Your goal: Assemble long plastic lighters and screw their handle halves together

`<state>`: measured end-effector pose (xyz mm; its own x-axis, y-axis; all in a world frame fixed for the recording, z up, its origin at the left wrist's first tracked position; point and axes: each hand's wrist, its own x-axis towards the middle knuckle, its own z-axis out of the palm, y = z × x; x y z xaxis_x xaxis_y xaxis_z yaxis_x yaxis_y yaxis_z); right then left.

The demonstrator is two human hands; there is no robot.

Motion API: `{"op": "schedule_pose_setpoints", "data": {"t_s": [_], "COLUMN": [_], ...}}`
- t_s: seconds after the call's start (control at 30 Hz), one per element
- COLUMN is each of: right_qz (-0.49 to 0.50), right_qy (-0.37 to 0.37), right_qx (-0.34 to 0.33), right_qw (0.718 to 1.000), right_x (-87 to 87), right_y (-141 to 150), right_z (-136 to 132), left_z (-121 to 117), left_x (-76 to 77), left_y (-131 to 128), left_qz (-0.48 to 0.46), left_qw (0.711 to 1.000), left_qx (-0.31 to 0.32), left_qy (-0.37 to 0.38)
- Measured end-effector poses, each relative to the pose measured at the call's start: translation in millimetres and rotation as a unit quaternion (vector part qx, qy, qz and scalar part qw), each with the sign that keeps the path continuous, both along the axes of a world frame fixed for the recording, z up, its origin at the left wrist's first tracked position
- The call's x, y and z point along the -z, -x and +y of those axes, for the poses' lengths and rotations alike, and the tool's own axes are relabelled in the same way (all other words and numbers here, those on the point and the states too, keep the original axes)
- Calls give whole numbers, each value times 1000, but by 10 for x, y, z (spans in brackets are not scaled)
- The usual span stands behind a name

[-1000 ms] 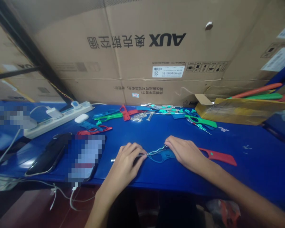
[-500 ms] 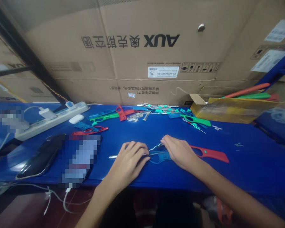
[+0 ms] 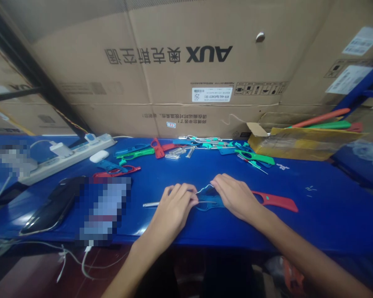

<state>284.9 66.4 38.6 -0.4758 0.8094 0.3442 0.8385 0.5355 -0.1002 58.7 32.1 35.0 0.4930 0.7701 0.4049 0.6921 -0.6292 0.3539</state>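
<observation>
A blue plastic handle piece lies on the blue table near its front edge. My right hand presses down on the right part of it, and a bent metal wire shows above it. My left hand pinches a thin metal rod that sticks out to the left and meets the blue piece. A red plastic handle lies flat just right of my right hand, partly under it.
Several red, green and blue plastic handles and metal parts lie at the back of the table. A yellow-wrapped box stands back right. A power strip, a black case and cables sit left. Cardboard cartons wall the back.
The metal rod now sticks out to the left of my left hand, where a second ago only its tip showed. Both hands stay on the blue piece.
</observation>
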Motion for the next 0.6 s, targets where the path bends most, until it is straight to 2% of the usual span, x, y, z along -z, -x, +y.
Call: {"op": "schedule_pose_setpoints", "data": {"t_s": [0.17,0.23,0.33,0.47,0.6], "right_qz": [0,-2,-2,18,36], "right_qy": [-14,-21,-42,-67,-41], "right_qx": [-54,-73,-87,-71,-58], "right_qw": [998,997,995,995,997], "right_x": [-76,-80,-16,76,51], "right_y": [-14,-14,-6,19,35], "right_z": [-30,-82,-192,-319,-375], "left_z": [8,23,24,-5,-2], "left_x": [0,10,20,18,26], "left_y": [18,26,37,43,32], "left_qz": [-132,-155,-140,-87,-61], "left_qw": [987,981,983,991,995], "left_qx": [-38,-52,-40,-2,-11], "left_qy": [87,107,115,100,80]}}
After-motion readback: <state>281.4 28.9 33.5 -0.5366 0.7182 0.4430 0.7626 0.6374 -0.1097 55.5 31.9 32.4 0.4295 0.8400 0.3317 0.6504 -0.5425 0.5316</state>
